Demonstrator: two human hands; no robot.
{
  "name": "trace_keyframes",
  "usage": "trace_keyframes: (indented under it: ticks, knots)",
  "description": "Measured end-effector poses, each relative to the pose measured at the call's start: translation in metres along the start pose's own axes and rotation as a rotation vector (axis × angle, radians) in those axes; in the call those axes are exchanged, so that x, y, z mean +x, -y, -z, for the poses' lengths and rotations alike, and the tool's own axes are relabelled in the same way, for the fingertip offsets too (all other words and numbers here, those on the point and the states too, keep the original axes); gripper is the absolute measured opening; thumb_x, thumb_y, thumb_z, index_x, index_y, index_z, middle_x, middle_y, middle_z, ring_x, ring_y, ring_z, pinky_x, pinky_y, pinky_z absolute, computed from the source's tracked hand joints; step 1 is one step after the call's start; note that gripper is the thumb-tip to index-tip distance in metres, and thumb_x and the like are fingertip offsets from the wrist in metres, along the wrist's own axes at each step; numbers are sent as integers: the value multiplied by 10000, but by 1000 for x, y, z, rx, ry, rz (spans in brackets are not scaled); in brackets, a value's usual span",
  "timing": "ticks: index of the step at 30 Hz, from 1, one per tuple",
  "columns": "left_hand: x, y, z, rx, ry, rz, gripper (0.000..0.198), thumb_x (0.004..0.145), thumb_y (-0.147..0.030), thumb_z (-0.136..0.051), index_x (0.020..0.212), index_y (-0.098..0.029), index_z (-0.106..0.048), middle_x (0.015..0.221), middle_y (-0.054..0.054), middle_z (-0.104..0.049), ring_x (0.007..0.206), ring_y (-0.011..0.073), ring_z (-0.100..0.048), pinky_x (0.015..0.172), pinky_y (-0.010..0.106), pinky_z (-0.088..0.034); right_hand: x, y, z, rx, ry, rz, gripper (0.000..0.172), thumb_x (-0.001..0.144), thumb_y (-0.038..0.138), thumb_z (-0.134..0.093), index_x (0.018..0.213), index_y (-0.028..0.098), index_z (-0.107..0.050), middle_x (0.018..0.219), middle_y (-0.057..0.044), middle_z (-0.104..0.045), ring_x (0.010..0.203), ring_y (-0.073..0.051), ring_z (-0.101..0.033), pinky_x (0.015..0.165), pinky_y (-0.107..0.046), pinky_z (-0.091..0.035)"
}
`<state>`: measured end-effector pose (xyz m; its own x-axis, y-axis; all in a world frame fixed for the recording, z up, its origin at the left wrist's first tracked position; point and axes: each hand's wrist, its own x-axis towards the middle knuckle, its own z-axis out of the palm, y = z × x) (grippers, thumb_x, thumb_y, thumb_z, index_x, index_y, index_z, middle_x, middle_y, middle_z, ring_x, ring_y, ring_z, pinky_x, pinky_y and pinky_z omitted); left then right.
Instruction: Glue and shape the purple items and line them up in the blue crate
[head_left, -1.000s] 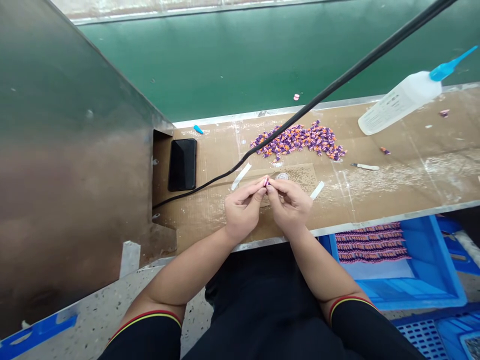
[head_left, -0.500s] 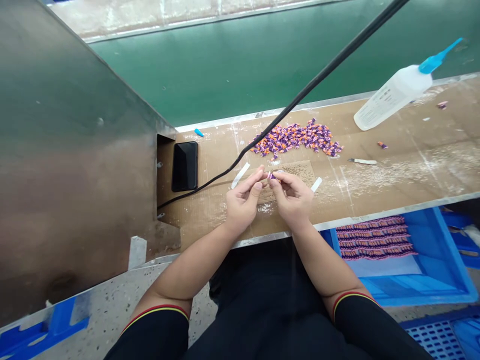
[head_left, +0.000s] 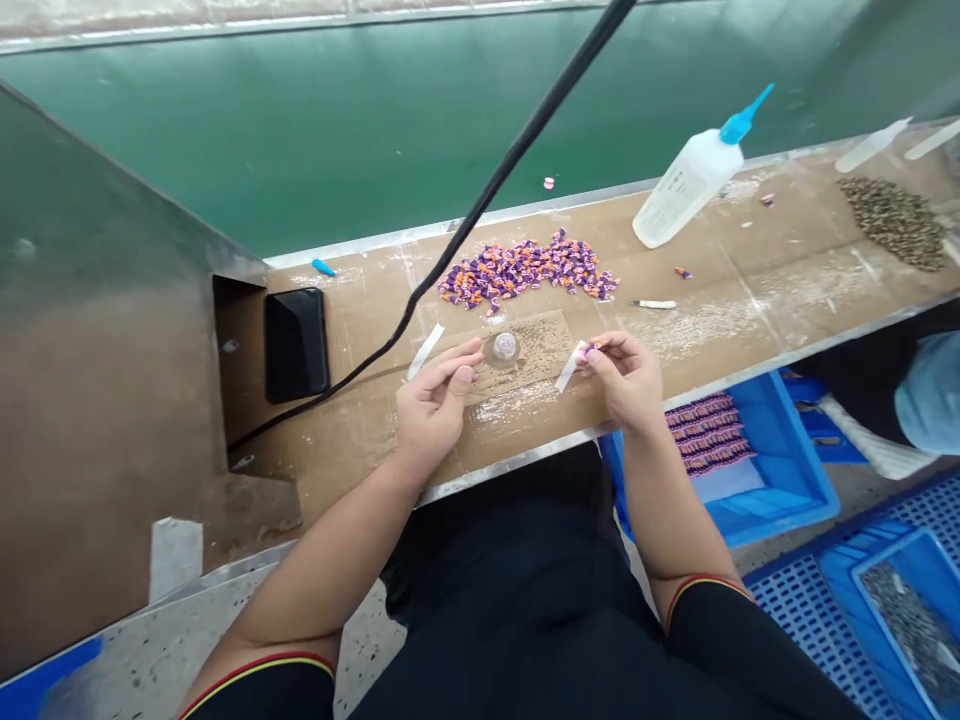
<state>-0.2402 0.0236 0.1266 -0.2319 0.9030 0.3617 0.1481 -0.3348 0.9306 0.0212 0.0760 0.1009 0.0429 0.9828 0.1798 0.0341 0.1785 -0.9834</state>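
My right hand (head_left: 628, 377) pinches a small purple piece (head_left: 590, 349) between thumb and fingertips, just above the brown worktop (head_left: 750, 310) and beside a white strip (head_left: 568, 366). My left hand (head_left: 437, 398) hovers apart from it with fingers loosely curled and nothing visible in them. Between the hands sits a small clear round cap (head_left: 505, 346). A pile of purple and orange pieces (head_left: 525, 270) lies farther back on the worktop.
A black phone (head_left: 295, 343) lies at the left by a metal panel (head_left: 97, 400). A black cable (head_left: 480, 210) crosses overhead. A squeeze bottle (head_left: 694, 175), a small knife (head_left: 652, 304), a dark granule heap (head_left: 892, 220) and blue crates (head_left: 795, 480) stand right.
My hands were together pinching the piece; they have now parted, the right carrying the piece rightward. The view has swung to the right, showing more of the bench.
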Motion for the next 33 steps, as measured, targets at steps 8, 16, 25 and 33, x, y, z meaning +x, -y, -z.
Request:
trace_keyframes:
  ticks: [8,16,25,33]
  knots:
    - [4,-2,0,76,-39,-1,243,1062,-476,-781,1023,-272,-909,1168,66,-889,1049,249,-860,767,334,-731,-12,13,124,-130,-69,-87,467,898,653,-931,996,256,-707,974,-6,-854,821,-177,-852,667,-270,-700]
    - [4,2,-2,91,-14,53,198,1040,-516,-812,1003,-341,-896,1147,12,-880,1056,282,-845,740,440,-737,-36,26,178,-54,-18,-156,507,833,664,-983,923,253,-700,770,34,-780,659,-169,-799,577,-263,-669]
    - [4,3,-1,183,30,-80,199,1058,-437,-785,976,-286,-885,1065,73,-867,1030,252,-842,975,433,-715,-25,20,137,-236,67,-82,352,908,552,-894,914,241,-730,876,-15,-808,751,-159,-759,662,-282,-635]
    - [4,11,4,202,52,-71,236,1056,-463,-760,1007,-266,-880,1099,78,-858,1046,247,-827,962,426,-711,0,19,91,-609,407,215,162,887,212,-732,1022,259,-810,858,9,-791,663,-151,-655,680,-321,-577]
